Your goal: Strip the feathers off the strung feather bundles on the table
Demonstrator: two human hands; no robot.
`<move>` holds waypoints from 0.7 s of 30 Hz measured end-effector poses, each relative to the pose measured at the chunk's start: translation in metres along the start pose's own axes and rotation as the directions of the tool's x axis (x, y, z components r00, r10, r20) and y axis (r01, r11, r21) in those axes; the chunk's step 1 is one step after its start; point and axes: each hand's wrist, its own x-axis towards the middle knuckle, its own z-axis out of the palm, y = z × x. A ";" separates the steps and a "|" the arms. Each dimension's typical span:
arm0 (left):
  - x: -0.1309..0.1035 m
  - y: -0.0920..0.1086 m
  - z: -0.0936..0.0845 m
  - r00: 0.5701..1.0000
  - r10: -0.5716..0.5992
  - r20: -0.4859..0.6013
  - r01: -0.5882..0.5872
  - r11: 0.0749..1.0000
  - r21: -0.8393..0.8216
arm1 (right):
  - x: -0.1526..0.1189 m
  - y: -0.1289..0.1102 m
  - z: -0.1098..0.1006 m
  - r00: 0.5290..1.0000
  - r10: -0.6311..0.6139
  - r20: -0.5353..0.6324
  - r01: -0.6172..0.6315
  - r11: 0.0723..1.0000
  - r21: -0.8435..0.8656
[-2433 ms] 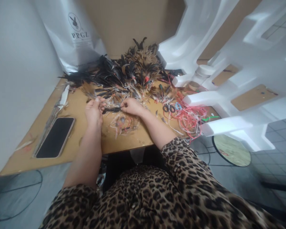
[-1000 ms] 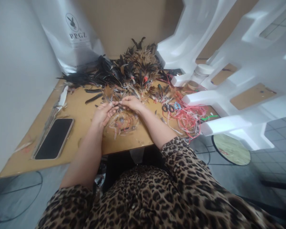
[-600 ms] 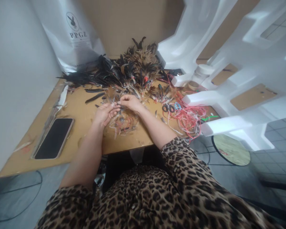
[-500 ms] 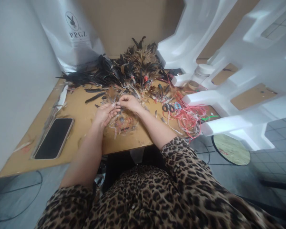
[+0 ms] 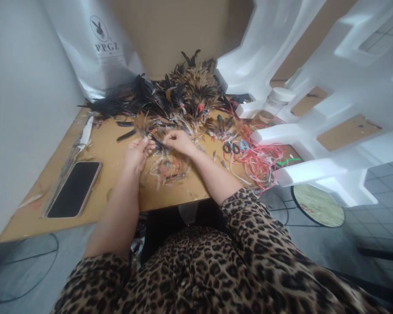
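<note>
Brown, fanned-out feather tuft [image 5: 142,123] rises from the pinched thumb and fingers of the bare left hand [image 5: 137,152], above the tan, flat-topped table [image 5: 173,194]. Near it, the bare right hand [image 5: 180,143] has thumb and fingertips drawn together, though whether they grip anything cannot be told. Behind both hands lies a heap of black and tan feathers [image 5: 198,80], with a black-screened, pale-edged phone [image 5: 74,189] to the left and tangled pink-and-white plastic ribbon [image 5: 263,161] to the right.
</note>
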 end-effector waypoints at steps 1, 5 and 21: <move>0.001 0.001 -0.001 1.000 0.008 -0.016 -0.008 1.000 -0.017 | 0.000 0.002 -0.001 1.000 -0.012 0.026 0.014 0.996 -0.092; 0.001 0.002 -0.002 1.000 0.009 -0.019 -0.009 1.000 -0.027 | -0.003 0.004 -0.002 0.994 0.016 0.106 0.027 0.918 -0.396; 0.001 0.001 -0.004 0.998 -0.067 0.017 0.067 0.997 -0.049 | 0.002 0.009 0.004 0.998 0.064 -0.021 -0.065 0.996 -0.060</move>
